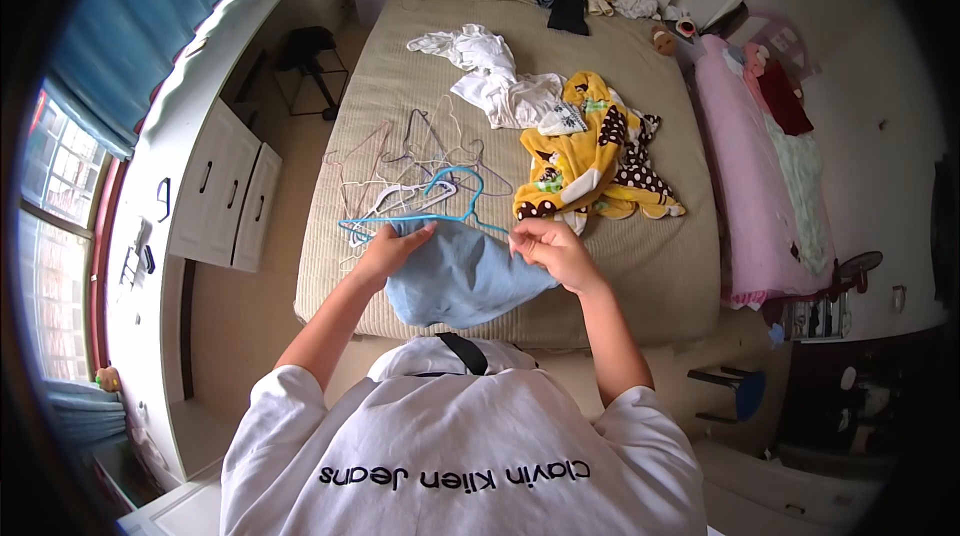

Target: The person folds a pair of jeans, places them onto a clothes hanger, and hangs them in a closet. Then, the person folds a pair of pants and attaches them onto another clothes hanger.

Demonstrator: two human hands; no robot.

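Observation:
A light blue garment [460,276] hangs between my two hands over the near edge of the bed. A blue hanger [470,198] lies along its top edge, hook pointing away from me. My left hand [398,246] grips the garment's left part near the hanger's bar. With thumb and fingers pinched, my right hand [548,248] holds the garment's upper right corner by the hanger's right end. Just beyond, several loose hangers [415,151] lie tangled on the bed cover.
On the bed [370,86] are white clothes [485,61] and a yellow garment [575,156] with brown dotted cloth. A pink-covered bed [740,166] stands at the right, white cabinets [215,186] at the left. A black stool [310,51] and a blue stool [748,394] stand on the floor.

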